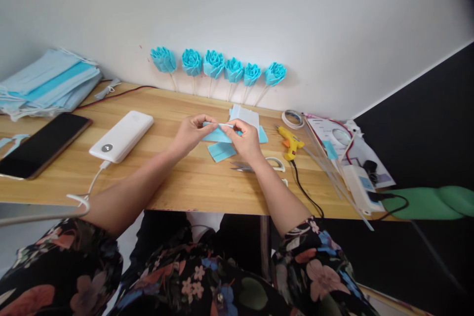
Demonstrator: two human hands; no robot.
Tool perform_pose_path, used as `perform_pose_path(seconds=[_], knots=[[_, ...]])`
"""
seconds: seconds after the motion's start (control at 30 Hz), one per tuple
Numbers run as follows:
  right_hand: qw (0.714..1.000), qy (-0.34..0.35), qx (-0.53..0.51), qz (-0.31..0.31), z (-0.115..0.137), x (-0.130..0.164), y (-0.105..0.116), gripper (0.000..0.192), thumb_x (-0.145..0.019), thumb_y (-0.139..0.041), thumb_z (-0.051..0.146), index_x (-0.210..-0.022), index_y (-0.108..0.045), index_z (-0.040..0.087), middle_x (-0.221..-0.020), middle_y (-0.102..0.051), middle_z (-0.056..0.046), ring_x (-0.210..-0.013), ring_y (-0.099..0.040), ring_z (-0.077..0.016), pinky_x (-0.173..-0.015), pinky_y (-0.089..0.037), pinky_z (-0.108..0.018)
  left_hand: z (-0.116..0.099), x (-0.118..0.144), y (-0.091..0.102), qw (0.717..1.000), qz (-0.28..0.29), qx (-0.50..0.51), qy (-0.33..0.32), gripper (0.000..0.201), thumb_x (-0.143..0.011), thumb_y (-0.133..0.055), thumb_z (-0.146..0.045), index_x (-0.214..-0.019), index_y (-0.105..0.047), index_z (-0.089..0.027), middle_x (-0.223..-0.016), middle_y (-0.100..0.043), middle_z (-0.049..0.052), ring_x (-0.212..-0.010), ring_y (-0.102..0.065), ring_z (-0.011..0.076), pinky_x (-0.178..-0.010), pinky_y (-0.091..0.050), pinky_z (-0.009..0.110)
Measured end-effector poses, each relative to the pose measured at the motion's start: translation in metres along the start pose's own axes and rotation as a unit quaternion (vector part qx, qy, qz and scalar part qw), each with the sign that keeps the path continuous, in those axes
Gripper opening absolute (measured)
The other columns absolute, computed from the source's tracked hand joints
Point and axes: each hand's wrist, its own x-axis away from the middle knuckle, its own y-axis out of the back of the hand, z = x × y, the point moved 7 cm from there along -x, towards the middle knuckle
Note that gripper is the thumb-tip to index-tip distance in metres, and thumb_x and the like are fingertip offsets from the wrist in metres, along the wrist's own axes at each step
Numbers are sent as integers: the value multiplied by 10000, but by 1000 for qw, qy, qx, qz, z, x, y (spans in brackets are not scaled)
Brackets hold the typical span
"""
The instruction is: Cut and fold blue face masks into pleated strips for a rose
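Note:
Between my two hands I pinch a light-blue fabric piece (215, 135) along its upper edge, which looks folded over. My left hand (191, 133) grips its left end with thumb and fingers closed. At the other end, my right hand (244, 139) is closed on the same edge. Just below lies a second blue fabric piece (221, 152) on the wooden table. Behind my right hand is a pile of white and blue fabric pieces (247, 116), partly covered. Scissors (274, 164) rest under my right forearm, so their middle is hidden.
Several blue fabric flowers (214, 63) on sticks lean against the wall. To the right are a yellow glue gun (291, 142), a tape roll (292, 119) and a power strip (361, 187). A power bank (122, 137), a phone (42, 145) and stacked face masks (48, 81) lie left.

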Motion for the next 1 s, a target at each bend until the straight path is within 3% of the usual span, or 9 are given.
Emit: perform_pose_path(seconds=[0.17,0.37,0.57,0.73,0.9,1.0], knots=[[1000,-10,-10,22,-5,-1,-4,258,-820,-686,430,-748,-583,205,-696,-546,29,-688,-510,-129,-690,-436,-268,-2,0,7,998,-33,44,-7,206,-708,-817,-349,-746,-708,-178,-729,-656,1,-664,-538,122,-649,-418,259],[998,-20,-42,-48,-15,-4,7,225,-873,-610,445,-847,-579,224,-748,-573,17,-703,-536,-141,-676,-466,-273,3,0,-2,998,22,50,20,228,-716,-816,-360,-738,-687,-174,-743,-666,11,-696,-578,130,-704,-474,268],[998,-19,-34,-46,-11,-2,7,200,-868,-613,419,-841,-576,224,-683,-553,32,-622,-521,-127,-589,-437,-259,6,-1,-9,998,42,38,25,295,-702,-829,-364,-821,-649,-163,-804,-684,17,-739,-605,138,-722,-481,271],[999,-9,-18,-37,-5,-1,5,172,-860,-614,375,-823,-591,209,-682,-574,38,-629,-537,-113,-629,-439,-248,1,1,-11,998,60,20,13,426,-680,-828,-470,-920,-669,-157,-872,-712,47,-780,-628,160,-736,-492,277],[999,-14,-9,-37,-5,-1,5,202,-858,-626,399,-832,-600,200,-673,-576,44,-632,-540,-108,-650,-442,-239,-7,3,-6,999,39,-26,-18,459,-821,-654,-612,-811,-668,-153,-796,-677,45,-771,-609,164,-761,-488,288],[999,-12,-8,-40,-4,-1,6,199,-857,-629,394,-827,-604,199,-669,-576,42,-634,-542,-111,-659,-455,-245,-4,2,-7,999,48,-10,-4,422,-792,-702,-577,-835,-683,-157,-799,-680,38,-744,-605,153,-734,-488,278]])
